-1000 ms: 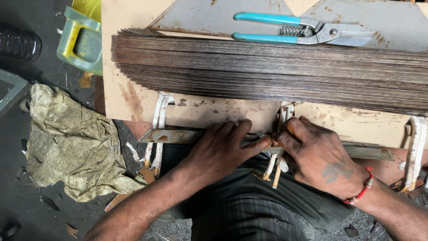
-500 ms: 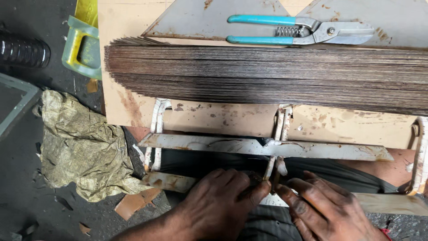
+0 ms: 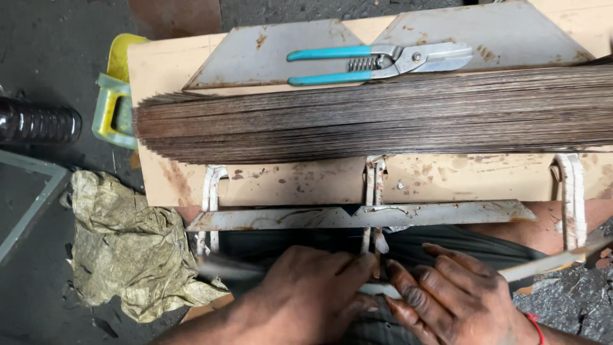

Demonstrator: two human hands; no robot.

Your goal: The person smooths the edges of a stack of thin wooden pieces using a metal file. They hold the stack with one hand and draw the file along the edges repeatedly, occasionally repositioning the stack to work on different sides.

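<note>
My left hand [image 3: 306, 294] and my right hand [image 3: 453, 300] sit close together at the bottom of the view, both gripping a long thin metal strip [image 3: 549, 262] that runs across my lap and sticks out to the right. Its left end looks blurred. Just above my hands lies another flat metal strip [image 3: 357, 216] along the board's near edge. A thick bundle of thin dark metal strips [image 3: 383, 118] lies across the wooden board [image 3: 287, 182]. Three white straps [image 3: 373, 185] run under the bundle.
Tin snips with blue handles [image 3: 377, 61] rest on a grey metal sheet [image 3: 498, 38] behind the bundle. A crumpled olive cloth [image 3: 128, 249] lies on the dark floor at left, near a yellow-green plastic container [image 3: 115, 105] and a dark ribbed bottle [image 3: 38, 124].
My hands have drawn back from the board's edge toward my lap, pulling a metal strip with them. The view has shifted so the board sits lower and larger.
</note>
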